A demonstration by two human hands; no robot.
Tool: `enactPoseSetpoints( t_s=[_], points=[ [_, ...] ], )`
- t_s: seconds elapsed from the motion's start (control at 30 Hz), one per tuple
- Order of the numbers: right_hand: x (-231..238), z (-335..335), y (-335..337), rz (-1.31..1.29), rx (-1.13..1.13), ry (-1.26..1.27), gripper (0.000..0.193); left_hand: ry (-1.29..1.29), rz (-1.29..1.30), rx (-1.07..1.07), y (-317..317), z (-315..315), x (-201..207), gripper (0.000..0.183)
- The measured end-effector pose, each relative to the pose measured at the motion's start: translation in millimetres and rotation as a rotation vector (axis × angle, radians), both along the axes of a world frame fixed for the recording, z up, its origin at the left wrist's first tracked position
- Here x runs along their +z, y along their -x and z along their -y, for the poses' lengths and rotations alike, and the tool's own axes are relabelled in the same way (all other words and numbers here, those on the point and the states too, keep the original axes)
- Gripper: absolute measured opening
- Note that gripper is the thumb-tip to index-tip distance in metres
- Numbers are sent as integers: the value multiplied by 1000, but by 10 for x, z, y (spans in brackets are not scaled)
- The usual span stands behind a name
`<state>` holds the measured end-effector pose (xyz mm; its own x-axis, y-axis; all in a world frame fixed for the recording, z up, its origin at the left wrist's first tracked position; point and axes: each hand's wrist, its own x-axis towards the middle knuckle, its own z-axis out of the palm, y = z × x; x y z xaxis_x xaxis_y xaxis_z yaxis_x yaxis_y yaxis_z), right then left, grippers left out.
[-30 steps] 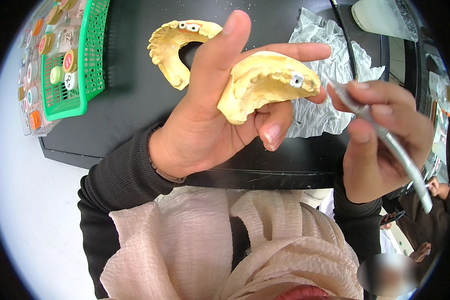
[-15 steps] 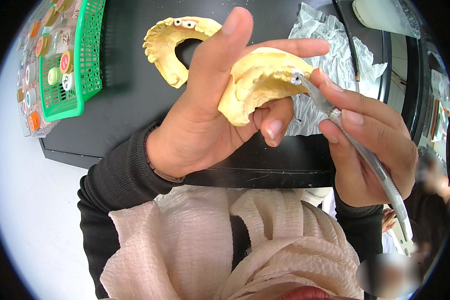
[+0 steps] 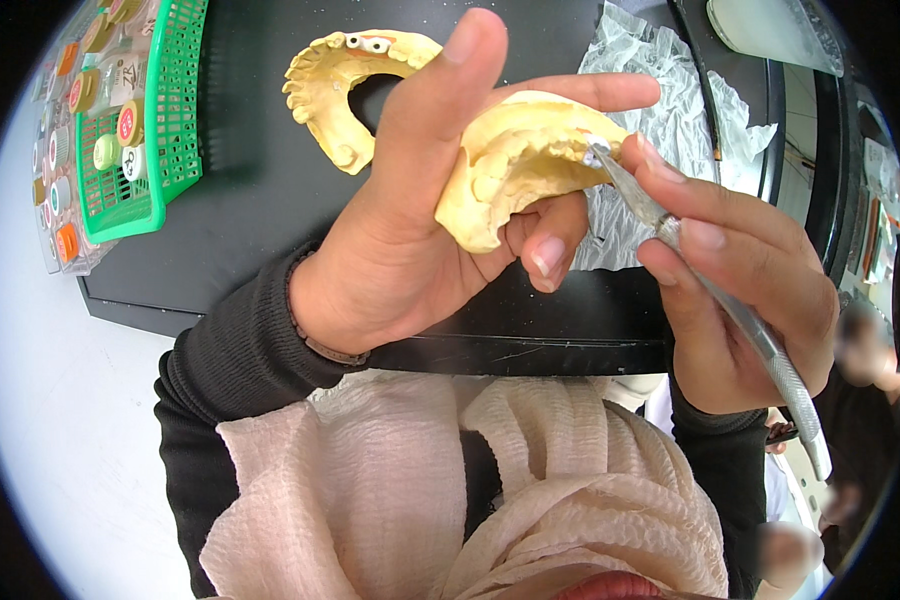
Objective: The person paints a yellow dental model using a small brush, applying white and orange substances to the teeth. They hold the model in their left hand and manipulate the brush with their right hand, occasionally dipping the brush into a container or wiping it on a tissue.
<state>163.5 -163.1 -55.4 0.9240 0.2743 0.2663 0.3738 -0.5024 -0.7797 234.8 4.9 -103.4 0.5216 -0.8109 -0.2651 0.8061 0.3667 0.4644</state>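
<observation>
My left hand [image 3: 400, 230] grips a yellow plaster dental model [image 3: 490, 170], an arch with teeth, tilted above the black table. Its index finger stretches behind the arch and the thumb points up. Between the fingers of my right hand [image 3: 750, 260] is a metal dental carving knife [image 3: 745, 310] with a knurled handle. The blade tip touches or almost touches a small whitish tooth piece [image 3: 595, 153] at the model's right end. Behind my left hand, a second yellow dental model [image 3: 322, 95] lies on the table, with two white hollow tooth pieces in its front.
A green plastic basket [image 3: 175, 110] of small capped jars stands at the left. Crumpled whitish paper [image 3: 660, 90] lies at the back right, a thin black-handled tool [image 3: 698, 75] across it. A translucent tub [image 3: 770, 35] sits at the far right corner. Other people are at the right.
The knife and my right hand have shifted very slightly, the handle end moving a little down and right. My left hand and the held model stay almost still.
</observation>
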Motion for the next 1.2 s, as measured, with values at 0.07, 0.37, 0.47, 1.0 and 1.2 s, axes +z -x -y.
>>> enactPoseSetpoints(
  t_s=[0.07, 0.37, 0.47, 1.0, 1.2],
  points=[
    [-46, 24, -7, 34, -1, -43, 27, 41, -16, 35, 27, 41, 47, 107],
    [-27, 25, -4, 48, -36, -2, 27, 32, 46, 84, 46, 47, 8, 107],
    [0, 28, -10, 20, -21, 9, 27, -13, -15, 123, 82, 78, 110, 108],
    [-239, 91, 29, 116, -178, -287, 18, 14, -58, 21, -10, 54, 36, 102],
    [-243, 235, 40, -10, -362, -694, 18, -58, -100, 2, -32, 59, 157, 100]
  ],
)
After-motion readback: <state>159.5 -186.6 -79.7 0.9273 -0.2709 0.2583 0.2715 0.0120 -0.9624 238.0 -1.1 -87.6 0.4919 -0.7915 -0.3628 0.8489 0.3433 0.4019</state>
